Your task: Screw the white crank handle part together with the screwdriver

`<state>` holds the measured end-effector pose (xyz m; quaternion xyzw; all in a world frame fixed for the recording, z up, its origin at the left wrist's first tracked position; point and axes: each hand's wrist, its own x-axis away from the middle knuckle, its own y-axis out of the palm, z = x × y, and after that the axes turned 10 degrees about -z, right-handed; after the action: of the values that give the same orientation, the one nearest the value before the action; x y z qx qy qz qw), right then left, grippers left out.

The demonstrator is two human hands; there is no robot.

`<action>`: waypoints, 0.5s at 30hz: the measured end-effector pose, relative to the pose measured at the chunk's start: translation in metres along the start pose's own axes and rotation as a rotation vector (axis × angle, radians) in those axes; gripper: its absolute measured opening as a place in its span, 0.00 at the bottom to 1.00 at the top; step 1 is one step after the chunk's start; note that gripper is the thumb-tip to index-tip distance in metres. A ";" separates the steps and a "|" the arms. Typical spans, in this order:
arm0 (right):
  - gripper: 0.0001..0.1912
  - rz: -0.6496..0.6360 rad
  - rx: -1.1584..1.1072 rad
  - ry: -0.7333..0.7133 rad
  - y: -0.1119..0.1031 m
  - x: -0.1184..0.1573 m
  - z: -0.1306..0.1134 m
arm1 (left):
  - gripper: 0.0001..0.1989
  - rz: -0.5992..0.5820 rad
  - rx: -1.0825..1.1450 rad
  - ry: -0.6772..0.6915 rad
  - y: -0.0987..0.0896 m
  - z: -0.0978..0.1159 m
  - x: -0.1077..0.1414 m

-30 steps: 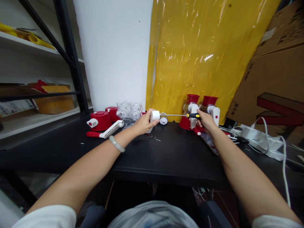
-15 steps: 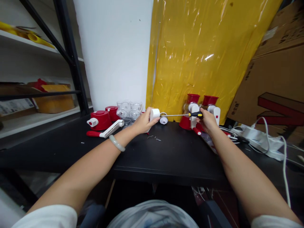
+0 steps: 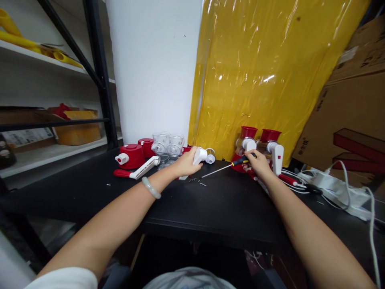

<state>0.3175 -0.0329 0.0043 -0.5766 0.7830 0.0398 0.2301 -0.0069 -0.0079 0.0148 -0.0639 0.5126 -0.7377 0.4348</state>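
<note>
My left hand [image 3: 187, 162] is closed around a white plastic crank handle part [image 3: 199, 155], its round end facing right. In my right hand [image 3: 256, 161] is a screwdriver [image 3: 240, 160] with a black and yellow grip. The long shaft slopes down to the left, and its tip is at the small screws [image 3: 202, 184] scattered on the black table [image 3: 228, 200]. Whether a screw clings to the tip I cannot tell. Just past the white part sits a small white round piece with a ring [image 3: 210, 158].
Red housings [image 3: 131, 156], a red-and-white crank handle [image 3: 138, 170] and clear plastic cups [image 3: 167, 142] stand left. Two assembled red-and-white hand-crank graters [image 3: 272, 150] stand right, near a white power strip [image 3: 343, 192] with cables. A cardboard box [image 3: 345, 116] leans behind.
My right hand has lowered the screwdriver from level beside the white part to a downward slant, its tip now among the screws. The white part has tilted in my left hand. The camera view has shifted.
</note>
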 end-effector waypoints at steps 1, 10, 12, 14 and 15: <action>0.15 -0.007 0.010 -0.002 0.000 0.001 0.000 | 0.20 -0.024 -0.007 -0.006 0.000 -0.002 0.000; 0.15 -0.031 0.046 0.008 0.000 0.004 -0.001 | 0.18 -0.185 -0.014 -0.024 0.001 -0.015 -0.001; 0.14 -0.033 0.045 0.006 0.001 0.004 -0.002 | 0.18 -0.212 0.010 -0.019 0.001 -0.015 -0.001; 0.15 -0.030 0.042 0.010 0.000 0.005 -0.002 | 0.18 -0.225 0.032 -0.034 0.001 -0.015 0.000; 0.15 -0.029 0.038 0.015 0.000 0.004 -0.001 | 0.17 -0.220 0.042 -0.052 0.001 -0.015 0.000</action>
<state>0.3162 -0.0372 0.0037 -0.5835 0.7770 0.0173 0.2356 -0.0145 0.0021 0.0071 -0.1299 0.4754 -0.7896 0.3655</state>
